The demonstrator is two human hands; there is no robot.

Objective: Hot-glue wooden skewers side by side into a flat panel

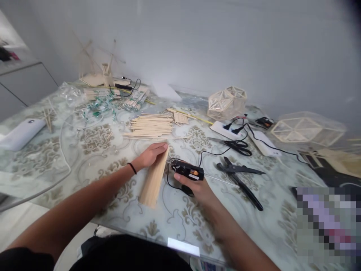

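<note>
My left hand (150,155) rests with fingers stretched flat on the far end of a panel of joined wooden sticks (153,180) that lies on the table in front of me. My right hand (194,186) is closed around a black glue gun (187,170), its tip pointing left toward the panel's upper edge. The gun's black cord loops under my right hand. A black band sits on my left wrist.
A pile of loose wooden sticks (149,126) lies beyond the panel. Black pliers (241,178), a white power strip (225,130) with cords, two stick polyhedra (227,102), a stick model (104,73) at the back, and a white device (21,133) stand on the patterned glass table (96,150).
</note>
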